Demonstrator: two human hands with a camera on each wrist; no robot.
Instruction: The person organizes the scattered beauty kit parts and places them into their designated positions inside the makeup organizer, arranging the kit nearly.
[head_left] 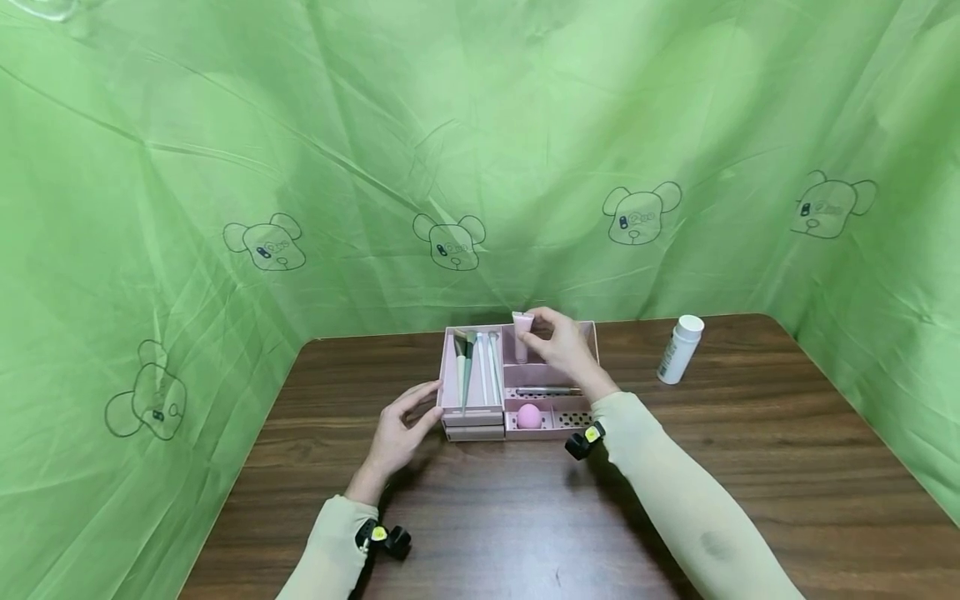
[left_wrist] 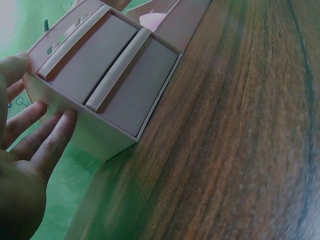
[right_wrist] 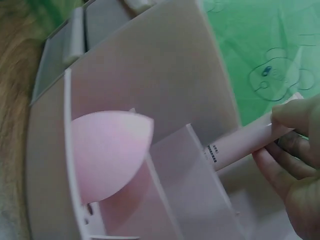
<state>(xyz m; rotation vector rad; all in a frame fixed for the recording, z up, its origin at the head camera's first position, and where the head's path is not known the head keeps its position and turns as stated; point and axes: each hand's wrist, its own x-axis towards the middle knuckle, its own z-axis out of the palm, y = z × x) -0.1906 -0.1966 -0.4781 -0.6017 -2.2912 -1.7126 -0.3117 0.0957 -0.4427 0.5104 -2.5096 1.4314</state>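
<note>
A pink makeup organizer (head_left: 472,410) stands near the table's back edge, with two drawers at its left front. In the head view my right hand (head_left: 564,346) pinches a small pale pink squeeze tube (head_left: 521,335) upright at the back right compartment. The right wrist view shows the tube (right_wrist: 245,142) between thumb and fingers, its lower end behind a divider. My left hand (head_left: 397,429) rests against the organizer's left side, fingers (left_wrist: 55,137) nearly straight on the side wall and thumb at the upper front corner. Makeup brushes (head_left: 468,367) lie in the left top tray.
A pink makeup sponge (head_left: 528,416) sits in a front compartment, with a slim pen-like item (head_left: 543,390) in the row behind. A white bottle (head_left: 681,350) with a white cap stands to the right on the wooden table (head_left: 480,517). Green cloth (head_left: 525,167) hangs behind.
</note>
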